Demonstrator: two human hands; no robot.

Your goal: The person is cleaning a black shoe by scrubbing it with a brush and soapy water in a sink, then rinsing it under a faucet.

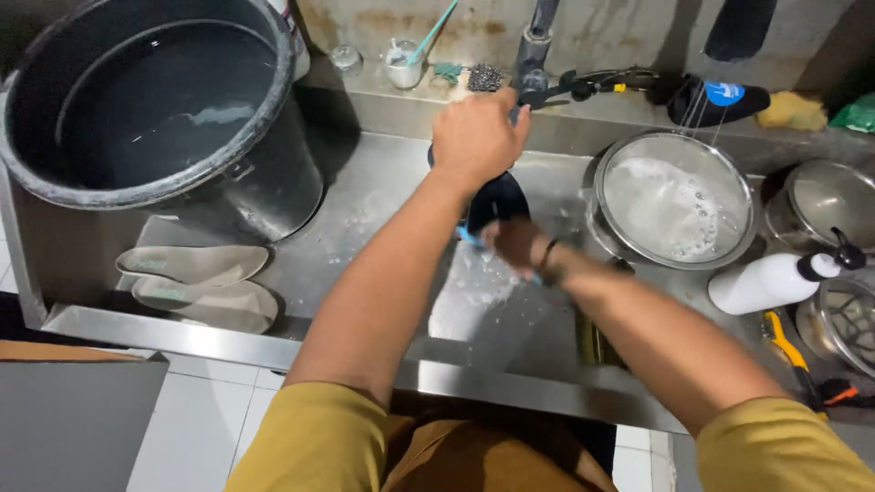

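Scrub step: left hand (478, 137) gripped dark shoe (497, 199) by its top; right hand (516, 244) closed on blue brush (468, 236), mostly hidden. Next, judged: turn shoe, scrub other side.

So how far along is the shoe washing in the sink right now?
Two insoles already lie set aside on the sink floor. In hand: the left hand holds a dark shoe upright while the right hand scrubs it, suds below. The soapy bowl is full; no second shoe shows.
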